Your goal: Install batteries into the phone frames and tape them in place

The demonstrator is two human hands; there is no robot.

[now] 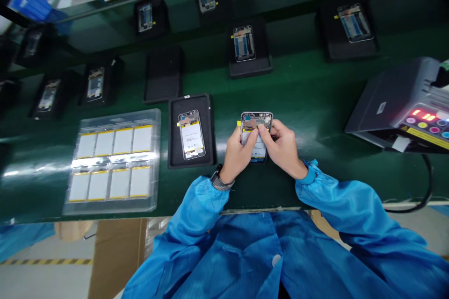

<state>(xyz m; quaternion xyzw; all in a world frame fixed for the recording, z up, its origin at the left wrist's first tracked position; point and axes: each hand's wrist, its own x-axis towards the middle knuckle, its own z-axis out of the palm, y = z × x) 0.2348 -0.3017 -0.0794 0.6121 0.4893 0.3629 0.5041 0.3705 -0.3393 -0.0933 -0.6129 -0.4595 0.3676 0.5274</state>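
Note:
Between my two hands is an open phone chassis (257, 119), its circuit board showing at the top and a white battery (258, 148) below it. My left hand (242, 149) grips the chassis along its left edge, the thumb lying over the battery's upper part. On the other side my right hand (283, 147) wraps the right edge, with its thumb pressed near the seam of board and battery. A yellow tab (239, 123) sticks out at the upper left. To the left, another phone chassis (191, 135) with a white battery lies in a black tray (173, 152).
A clear plastic tray (157, 159) with several white batteries lies at left. Black trays with phone chassis (244, 44) stand farther back, beside a bare black tray (163, 74). A grey machine (389, 98) with a red display is at right. The green bench (315, 103) ends before my body.

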